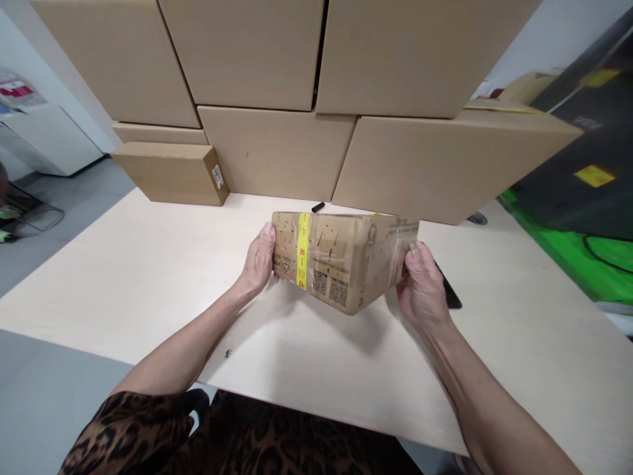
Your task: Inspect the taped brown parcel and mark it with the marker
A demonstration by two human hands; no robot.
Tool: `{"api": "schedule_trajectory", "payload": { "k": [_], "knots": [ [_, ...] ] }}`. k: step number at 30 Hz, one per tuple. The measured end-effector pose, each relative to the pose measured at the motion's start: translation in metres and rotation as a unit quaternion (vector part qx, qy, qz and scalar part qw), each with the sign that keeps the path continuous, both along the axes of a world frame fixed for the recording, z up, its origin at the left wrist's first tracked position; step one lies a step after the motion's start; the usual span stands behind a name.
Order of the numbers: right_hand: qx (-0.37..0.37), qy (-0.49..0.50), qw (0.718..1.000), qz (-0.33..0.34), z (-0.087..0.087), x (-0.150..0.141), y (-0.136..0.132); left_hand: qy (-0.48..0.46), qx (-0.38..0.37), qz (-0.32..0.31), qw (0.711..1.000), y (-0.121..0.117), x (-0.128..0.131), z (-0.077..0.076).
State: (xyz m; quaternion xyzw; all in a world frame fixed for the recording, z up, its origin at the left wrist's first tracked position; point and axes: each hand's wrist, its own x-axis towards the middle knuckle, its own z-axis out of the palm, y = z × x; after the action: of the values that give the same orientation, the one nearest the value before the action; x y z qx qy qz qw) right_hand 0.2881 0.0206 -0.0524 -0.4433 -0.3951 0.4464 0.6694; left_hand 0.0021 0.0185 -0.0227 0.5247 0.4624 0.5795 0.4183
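Leopard-print clothing [277,439] is showing nearest, beside the bench [123,270]; over it a taped carton [339,251] is hovering, corner foremost. The left hand [259,262] and right hand [424,287] are gripping opposite sides, I'd guess for balance.

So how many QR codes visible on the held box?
2, side by side low on the box: one QR code just right of the yellow tape, the other QR code nearer the corner. Hidden faces may carry more.
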Motion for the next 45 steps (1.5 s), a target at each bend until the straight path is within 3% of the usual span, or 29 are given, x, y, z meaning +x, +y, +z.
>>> {"api": "schedule_trajectory", "payload": {
  "k": [5,11,13,18,22,27,31,38,45],
  "knots": [
    [0.012,-0.019,1.000,-0.008,-0.001,0.003,0.001,0.026,0.096,0.029,0.995,0.002,-0.001,-0.002],
    [-0.038,0.000,0.999,0.011,0.004,-0.002,-0.006,-0.086,0.079,-0.124,0.985,-0.012,0.009,0.001],
    [-0.046,0.009,0.999,0.017,0.005,-0.003,-0.007,-0.085,0.073,-0.157,0.981,-0.019,0.010,0.003],
    [-0.069,0.033,0.996,0.052,0.002,0.000,-0.004,-0.034,0.137,-0.188,0.972,-0.025,0.005,0.003],
    [-0.083,0.025,0.993,0.078,-0.002,0.001,-0.002,0.018,0.075,-0.174,0.982,-0.025,0.004,0.011],
    [-0.096,0.034,0.989,0.105,-0.006,-0.002,-0.004,-0.063,0.011,-0.183,0.981,-0.016,0.009,0.019],
    [-0.085,0.057,0.992,0.077,-0.008,-0.002,-0.004,-0.066,0.002,-0.195,0.979,-0.013,0.012,0.019],
    [-0.093,0.109,0.987,0.077,-0.003,-0.005,-0.005,-0.067,-0.024,-0.190,0.979,-0.011,0.008,0.007],
    [-0.108,0.099,0.983,0.112,-0.005,0.000,-0.006,-0.092,-0.066,-0.212,0.971,-0.006,0.001,-0.004]
  ]
}}
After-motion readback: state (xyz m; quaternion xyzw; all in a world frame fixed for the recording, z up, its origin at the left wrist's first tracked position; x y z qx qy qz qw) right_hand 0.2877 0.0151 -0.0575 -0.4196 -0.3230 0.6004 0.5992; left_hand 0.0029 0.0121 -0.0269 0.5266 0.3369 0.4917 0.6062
